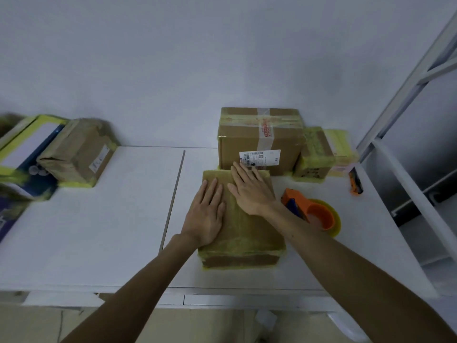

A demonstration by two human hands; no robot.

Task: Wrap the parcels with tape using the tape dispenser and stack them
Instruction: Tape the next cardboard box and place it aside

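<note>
So both hands are flat on top of the parcel [247, 233] that sits in the middle of the white tabletop [99, 231], toward the near edge. The left hand [207, 214] is palm down on the left half of the top, fingers straight and close together. The right hand [249, 189] is palm down a bit farther back, fingers spread, fingertips reaching the far edge. Neither one grips anything, they just press on the top. The parcel is brown cardboard mostly covered in yellowish tape, with tape bunched along its near bottom edge. Right behind it on the far side is a big cardboard box [259, 134] with a white shipping label on the front and a clear strip with red print over the top. The two look touching or very nearly, can't say for sure. Just right of that is a smaller parcel [314, 154] in the same yellowish tape. The tape dispenser [314, 214], orange with a yellow-looking roll, lies on the tabletop just right of the parcel, partly behind the right forearm. Farther right there's an orange and black utility knife [356, 181]. At the far left a brown parcel [76, 154] sits next to a blue and white box [24, 144] edged in yellow tape, all a bit blurry. A white metal frame [408, 95] stands on the right.
</note>
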